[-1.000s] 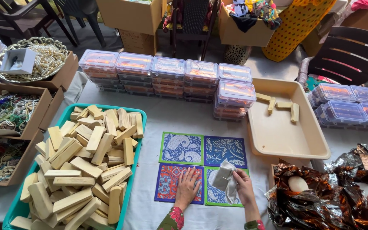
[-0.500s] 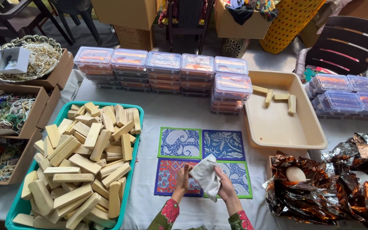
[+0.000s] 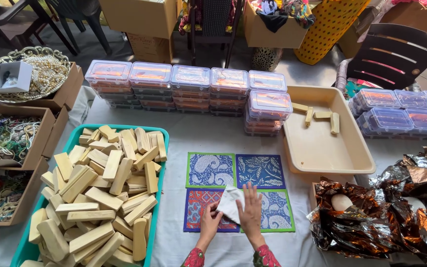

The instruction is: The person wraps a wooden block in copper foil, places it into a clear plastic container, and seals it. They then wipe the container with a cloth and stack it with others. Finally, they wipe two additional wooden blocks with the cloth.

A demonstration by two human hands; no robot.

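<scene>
Both hands, left hand [image 3: 210, 221] and right hand [image 3: 251, 212], pinch a soft white cloth [image 3: 230, 203].

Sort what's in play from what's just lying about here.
In hand: left hand and right hand hold a white cloth over four printed square mats.
Lying about: teal tray of wooden blocks, beige plastic tray, stacked clear lidded boxes.
</scene>
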